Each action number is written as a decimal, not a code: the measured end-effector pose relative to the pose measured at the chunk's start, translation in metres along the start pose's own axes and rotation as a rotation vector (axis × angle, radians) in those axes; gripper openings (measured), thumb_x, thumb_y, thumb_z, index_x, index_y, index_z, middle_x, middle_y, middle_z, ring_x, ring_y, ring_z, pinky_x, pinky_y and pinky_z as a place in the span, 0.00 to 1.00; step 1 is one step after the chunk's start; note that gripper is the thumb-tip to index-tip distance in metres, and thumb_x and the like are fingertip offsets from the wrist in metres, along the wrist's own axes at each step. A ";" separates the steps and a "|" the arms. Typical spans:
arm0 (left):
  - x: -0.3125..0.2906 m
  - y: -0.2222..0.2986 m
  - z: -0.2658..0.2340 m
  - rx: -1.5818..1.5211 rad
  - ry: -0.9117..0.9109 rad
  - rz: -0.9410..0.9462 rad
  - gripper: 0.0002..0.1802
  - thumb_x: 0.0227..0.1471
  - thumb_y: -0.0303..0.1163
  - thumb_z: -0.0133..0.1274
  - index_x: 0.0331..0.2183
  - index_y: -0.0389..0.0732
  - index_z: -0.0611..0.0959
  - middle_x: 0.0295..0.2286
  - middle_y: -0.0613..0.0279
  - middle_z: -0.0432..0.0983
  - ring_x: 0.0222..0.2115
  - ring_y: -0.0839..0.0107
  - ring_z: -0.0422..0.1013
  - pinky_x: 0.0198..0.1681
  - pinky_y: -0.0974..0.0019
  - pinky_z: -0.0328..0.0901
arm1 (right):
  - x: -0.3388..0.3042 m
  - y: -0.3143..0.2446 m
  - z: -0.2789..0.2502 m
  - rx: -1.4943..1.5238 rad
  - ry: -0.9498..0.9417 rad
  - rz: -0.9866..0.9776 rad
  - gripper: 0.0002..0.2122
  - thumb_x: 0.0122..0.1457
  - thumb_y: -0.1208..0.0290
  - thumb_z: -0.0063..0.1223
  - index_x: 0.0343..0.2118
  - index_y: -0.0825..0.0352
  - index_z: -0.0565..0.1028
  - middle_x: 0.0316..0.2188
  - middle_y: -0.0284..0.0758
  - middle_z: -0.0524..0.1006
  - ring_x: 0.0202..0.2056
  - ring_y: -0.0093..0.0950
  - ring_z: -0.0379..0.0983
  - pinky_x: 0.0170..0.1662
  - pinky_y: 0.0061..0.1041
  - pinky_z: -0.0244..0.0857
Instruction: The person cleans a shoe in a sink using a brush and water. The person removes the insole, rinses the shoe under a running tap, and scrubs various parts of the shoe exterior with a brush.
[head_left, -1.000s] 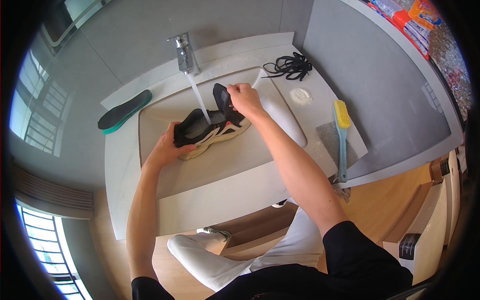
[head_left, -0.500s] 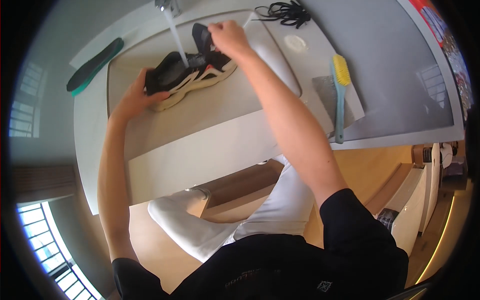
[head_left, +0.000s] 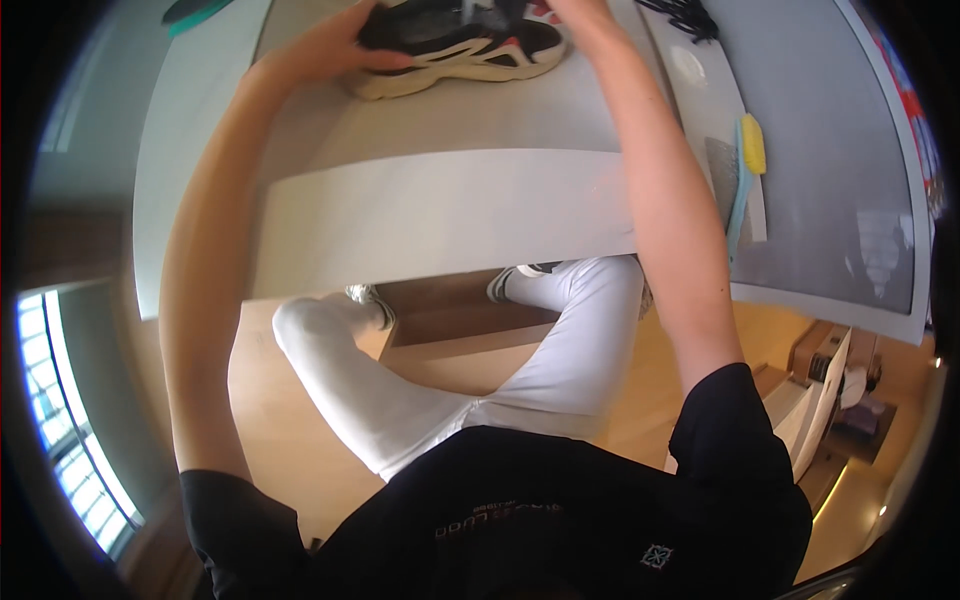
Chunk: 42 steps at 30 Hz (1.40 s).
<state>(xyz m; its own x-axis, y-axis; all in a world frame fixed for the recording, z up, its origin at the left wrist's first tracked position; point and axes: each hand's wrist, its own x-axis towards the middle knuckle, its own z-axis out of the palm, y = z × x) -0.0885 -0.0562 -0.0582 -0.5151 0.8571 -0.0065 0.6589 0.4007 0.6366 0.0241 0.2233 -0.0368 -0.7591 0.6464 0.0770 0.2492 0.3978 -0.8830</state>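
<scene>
A black, white and red sneaker with a cream sole lies in the pale sink, its upper part cut off by the top edge. My left hand is closed around the heel, the thumb along the side by the sole. At the toe end, my right hand is at the sneaker's dark tongue, its fingers mostly beyond the top edge. A bit of running water shows over the shoe opening; the tap is out of view.
A dark insole with a green underside lies at the far left. Black shoelaces rest at the far right of the sink. A blue-handled brush with yellow bristles lies on the right counter. My legs are beneath the sink front.
The view has tipped down toward me, so the sink and shoe sit higher and the tap has left the picture. Both hands remain at the sneaker.
</scene>
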 end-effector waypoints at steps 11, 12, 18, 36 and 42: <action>0.001 0.004 -0.003 0.234 -0.003 -0.049 0.40 0.52 0.58 0.64 0.56 0.41 0.72 0.47 0.49 0.77 0.46 0.59 0.73 0.51 0.59 0.65 | 0.003 0.005 -0.005 0.040 -0.029 -0.094 0.17 0.67 0.61 0.46 0.39 0.72 0.80 0.26 0.38 0.80 0.24 0.27 0.75 0.22 0.27 0.67; 0.001 -0.003 -0.006 0.239 0.004 -0.050 0.40 0.52 0.58 0.64 0.56 0.41 0.72 0.47 0.49 0.77 0.46 0.59 0.73 0.51 0.59 0.65 | 0.003 0.002 -0.003 0.065 -0.033 -0.112 0.17 0.67 0.61 0.46 0.38 0.72 0.79 0.25 0.37 0.80 0.23 0.26 0.75 0.22 0.26 0.66; -0.002 -0.008 0.003 0.060 0.009 -0.036 0.43 0.51 0.58 0.64 0.58 0.39 0.70 0.50 0.49 0.76 0.48 0.58 0.72 0.54 0.60 0.64 | 0.000 0.004 -0.009 -0.060 -0.052 -0.083 0.17 0.67 0.61 0.46 0.36 0.71 0.79 0.24 0.36 0.80 0.22 0.25 0.75 0.23 0.26 0.66; -0.156 0.204 0.035 -0.301 -0.065 0.440 0.15 0.45 0.24 0.67 0.38 0.38 0.84 0.33 0.60 0.81 0.31 0.63 0.77 0.37 0.65 0.70 | 0.004 0.004 -0.013 0.023 0.029 -0.023 0.17 0.65 0.60 0.51 0.36 0.72 0.82 0.25 0.41 0.82 0.24 0.28 0.80 0.27 0.27 0.73; -0.192 0.171 0.283 -0.431 -0.287 0.000 0.10 0.55 0.36 0.58 0.28 0.40 0.84 0.25 0.50 0.81 0.31 0.51 0.78 0.36 0.51 0.72 | 0.018 -0.005 0.001 -0.144 0.008 -0.141 0.20 0.62 0.57 0.50 0.33 0.72 0.83 0.26 0.45 0.83 0.30 0.36 0.83 0.38 0.34 0.75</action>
<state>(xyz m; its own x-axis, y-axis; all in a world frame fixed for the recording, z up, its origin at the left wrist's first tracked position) 0.2788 -0.0607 -0.1664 -0.3040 0.9356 -0.1795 0.3418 0.2830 0.8962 0.0089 0.2326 -0.0314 -0.7877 0.5827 0.1999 0.2243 0.5735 -0.7879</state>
